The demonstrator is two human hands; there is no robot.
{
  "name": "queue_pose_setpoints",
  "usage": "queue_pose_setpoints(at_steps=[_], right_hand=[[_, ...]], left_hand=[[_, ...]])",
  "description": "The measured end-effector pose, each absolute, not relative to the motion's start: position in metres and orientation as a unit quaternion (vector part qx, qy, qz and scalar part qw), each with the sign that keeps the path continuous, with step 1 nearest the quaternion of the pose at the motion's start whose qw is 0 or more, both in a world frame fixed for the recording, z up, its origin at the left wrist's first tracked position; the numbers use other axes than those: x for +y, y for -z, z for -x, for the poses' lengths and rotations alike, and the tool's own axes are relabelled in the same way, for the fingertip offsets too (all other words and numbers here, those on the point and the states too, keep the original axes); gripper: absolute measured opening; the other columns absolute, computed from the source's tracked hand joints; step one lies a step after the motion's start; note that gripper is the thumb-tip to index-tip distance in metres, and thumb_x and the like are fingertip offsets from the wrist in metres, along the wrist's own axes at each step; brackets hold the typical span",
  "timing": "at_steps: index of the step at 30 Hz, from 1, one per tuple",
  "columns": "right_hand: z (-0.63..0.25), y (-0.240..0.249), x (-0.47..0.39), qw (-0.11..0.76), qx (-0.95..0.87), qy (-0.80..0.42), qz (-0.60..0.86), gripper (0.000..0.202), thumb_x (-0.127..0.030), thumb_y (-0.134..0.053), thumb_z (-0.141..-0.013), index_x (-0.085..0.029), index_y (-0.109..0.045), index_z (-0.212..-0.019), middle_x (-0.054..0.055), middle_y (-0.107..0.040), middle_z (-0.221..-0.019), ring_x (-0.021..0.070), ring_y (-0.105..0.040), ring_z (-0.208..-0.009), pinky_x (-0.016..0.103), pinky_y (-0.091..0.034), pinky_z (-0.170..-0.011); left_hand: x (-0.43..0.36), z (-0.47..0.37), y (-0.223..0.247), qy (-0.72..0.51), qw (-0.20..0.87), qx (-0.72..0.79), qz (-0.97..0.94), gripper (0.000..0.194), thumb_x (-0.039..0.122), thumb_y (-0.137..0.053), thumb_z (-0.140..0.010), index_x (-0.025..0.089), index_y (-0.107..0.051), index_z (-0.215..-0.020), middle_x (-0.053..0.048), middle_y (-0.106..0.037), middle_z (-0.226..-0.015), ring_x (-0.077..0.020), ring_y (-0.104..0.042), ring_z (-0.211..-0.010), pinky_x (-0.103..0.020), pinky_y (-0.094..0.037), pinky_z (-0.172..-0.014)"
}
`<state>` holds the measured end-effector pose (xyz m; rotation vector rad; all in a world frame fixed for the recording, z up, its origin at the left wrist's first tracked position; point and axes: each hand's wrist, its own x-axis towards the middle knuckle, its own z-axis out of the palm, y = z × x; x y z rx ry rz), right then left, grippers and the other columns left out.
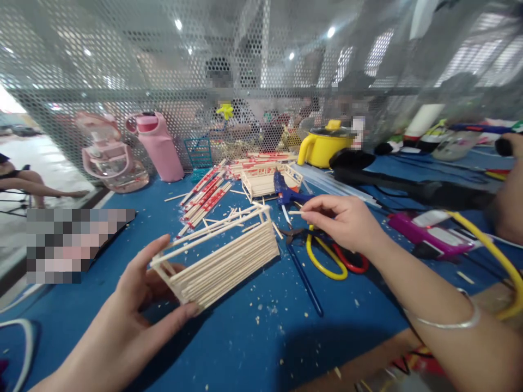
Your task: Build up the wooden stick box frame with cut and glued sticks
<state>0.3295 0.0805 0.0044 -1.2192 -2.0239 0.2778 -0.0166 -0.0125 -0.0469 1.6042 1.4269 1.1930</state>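
Observation:
My left hand (139, 305) grips the near left end of a small frame of wooden sticks (232, 261), with the thumb below and the fingers above. Its slatted side is tilted toward me. My right hand (343, 220) pinches a short piece of wooden stick (296, 212) beside the tip of a blue glue gun (281, 188). Under and beside that hand lie scissors with yellow and red loops (327, 267) and a cutting tool with a dark blue handle (304, 280). Behind the frame sits a second stick structure (261, 188), partly hidden by the glue gun.
Chopsticks in red-printed wrappers (206, 198) and loose stick bits lie on the blue table (245, 337). A pink bottle (159, 147), a clear jug (114, 163) and a yellow pot (322, 147) stand at the back mesh. Right are a purple device (433, 237) and another person's arm (509, 196).

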Motion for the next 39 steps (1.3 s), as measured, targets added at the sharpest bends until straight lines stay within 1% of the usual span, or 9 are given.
queue_pose_setpoints(at_steps=[7,11,14,17,21,24,29,33,39], right_hand=[[-0.328,0.001,0.087,0.39,-0.759,-0.17,0.493,0.024,-0.039,-0.054,-0.085,-0.016,-0.063,-0.081,-0.001,-0.062,-0.059,0.0113,-0.054,-0.051,0.024,-0.04,-0.05],[-0.324,0.002,0.086,0.395,-0.75,-0.188,0.495,0.027,-0.042,-0.054,-0.084,-0.016,-0.063,-0.079,0.0,-0.061,-0.058,0.0105,-0.051,-0.048,0.023,-0.038,-0.048],[-0.323,0.005,0.087,0.407,-0.737,-0.204,0.5,0.03,-0.045,-0.051,-0.085,-0.017,-0.06,-0.082,0.0,-0.062,-0.058,0.0101,-0.051,-0.046,0.023,-0.039,-0.048],[-0.325,0.01,0.09,0.425,-0.726,-0.209,0.498,0.031,-0.047,-0.044,-0.089,-0.018,-0.055,-0.087,-0.002,-0.06,-0.057,0.0101,-0.051,-0.044,0.023,-0.041,-0.048],[-0.318,0.004,0.087,0.469,-0.717,-0.191,0.479,0.028,-0.044,-0.038,-0.093,-0.019,-0.05,-0.087,0.0,-0.061,-0.065,0.0106,-0.051,-0.049,0.024,-0.042,-0.052],[-0.297,-0.015,0.074,0.483,-0.74,-0.164,0.438,0.024,-0.038,-0.041,-0.093,-0.019,-0.052,-0.084,0.003,-0.062,-0.075,0.0127,-0.054,-0.062,0.026,-0.043,-0.06],[-0.257,-0.038,0.057,0.503,-0.793,-0.047,0.339,0.014,-0.03,-0.046,-0.091,-0.02,-0.056,-0.088,0.003,-0.064,-0.079,0.0149,-0.057,-0.07,0.028,-0.043,-0.069],[-0.246,-0.024,0.07,0.557,-0.751,-0.042,0.352,0.015,-0.03,-0.044,-0.092,-0.019,-0.054,-0.094,0.004,-0.064,-0.078,0.0159,-0.059,-0.07,0.029,-0.045,-0.069],[-0.255,0.001,0.081,0.56,-0.732,-0.067,0.382,0.015,-0.032,-0.047,-0.09,-0.019,-0.056,-0.091,0.003,-0.063,-0.073,0.0157,-0.059,-0.066,0.029,-0.046,-0.067]], left_hand=[[0.001,0.012,0.019,-0.434,0.547,0.503,-0.51,0.103,0.032,-0.077,-0.068,0.033,-0.011,-0.146,-0.011,-0.064,-0.119,-0.0267,-0.068,-0.093,-0.037,-0.058,-0.074],[0.0,0.017,0.018,-0.366,0.589,0.51,-0.509,0.107,0.035,-0.074,-0.07,0.029,-0.001,-0.148,-0.008,-0.068,-0.1,-0.023,-0.068,-0.084,-0.029,-0.054,-0.063],[0.0,0.027,0.018,-0.321,0.515,0.526,-0.595,0.109,0.036,-0.073,-0.072,0.024,0.004,-0.148,0.001,-0.065,-0.073,-0.0171,-0.062,-0.062,-0.026,-0.048,-0.054],[0.0,0.036,0.015,-0.335,0.342,0.57,-0.667,0.099,0.036,-0.072,-0.069,0.022,-0.014,-0.148,0.006,-0.057,-0.06,-0.0136,-0.052,-0.051,-0.023,-0.041,-0.049],[0.003,0.023,0.0,-0.519,0.206,0.594,-0.579,0.059,0.037,-0.063,-0.076,0.017,-0.045,-0.129,0.008,-0.049,-0.058,-0.0083,-0.042,-0.046,-0.019,-0.034,-0.045],[0.009,-0.002,-0.019,-0.631,0.257,0.513,-0.523,0.046,0.035,-0.067,-0.073,0.016,-0.051,-0.112,0.007,-0.05,-0.062,-0.0059,-0.041,-0.046,-0.018,-0.034,-0.043],[0.0,-0.047,-0.052,-0.641,0.317,0.438,-0.544,0.033,0.035,-0.063,-0.079,0.017,-0.055,-0.105,0.006,-0.049,-0.064,-0.0049,-0.042,-0.044,-0.017,-0.035,-0.04],[-0.021,-0.064,-0.064,-0.642,0.371,0.379,-0.554,0.029,0.036,-0.062,-0.081,0.017,-0.057,-0.102,0.006,-0.049,-0.061,-0.0042,-0.042,-0.044,-0.016,-0.034,-0.04],[-0.031,-0.07,-0.064,-0.63,0.384,0.377,-0.559,0.021,0.033,-0.061,-0.082,0.017,-0.058,-0.095,0.005,-0.05,-0.063,-0.0041,-0.043,-0.047,-0.015,-0.036,-0.041]])
